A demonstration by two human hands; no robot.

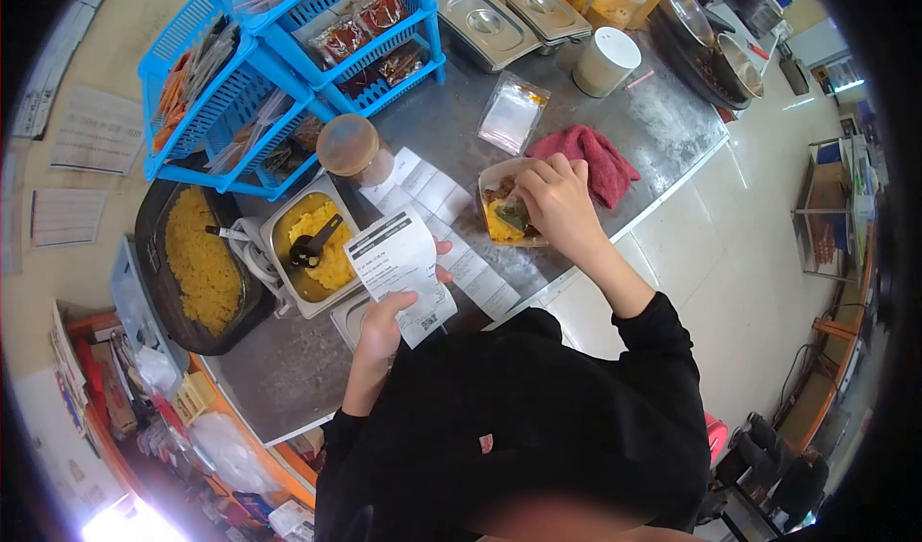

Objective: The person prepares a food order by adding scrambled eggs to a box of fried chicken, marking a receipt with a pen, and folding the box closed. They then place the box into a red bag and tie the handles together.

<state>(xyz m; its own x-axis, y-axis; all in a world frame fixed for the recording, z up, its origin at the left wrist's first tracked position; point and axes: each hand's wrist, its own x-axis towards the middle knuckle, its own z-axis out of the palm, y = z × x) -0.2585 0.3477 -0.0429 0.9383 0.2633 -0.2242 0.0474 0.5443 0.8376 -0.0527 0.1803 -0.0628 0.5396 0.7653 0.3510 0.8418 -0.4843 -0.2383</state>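
Note:
My left hand (pixel 382 326) holds a printed receipt (pixel 399 264) between thumb and fingers, its text and a square code facing up. My right hand (pixel 557 201) is over an open paper food box (pixel 523 241) with yellow rice and dark brown pieces inside. Its fingers are pinched at a small dark green packet (pixel 513 217) within the box, partly hidden by the fingers. A red cloth (pixel 600 163) lies crumpled right beside the box. More receipts (pixel 461 259) are spread on the metal table between my hands.
At left stand a steel pan of yellow rice (pixel 312 230) with a black scoop (pixel 312 244) and a dark tray of rice (pixel 202 264). Blue basket racks (pixel 279 72) hold packets. Behind are a brown-lidded jar (pixel 351 148), plastic sleeves (pixel 514 115), lidded steel pans (pixel 488 24) and a white-lidded tub (pixel 610 57).

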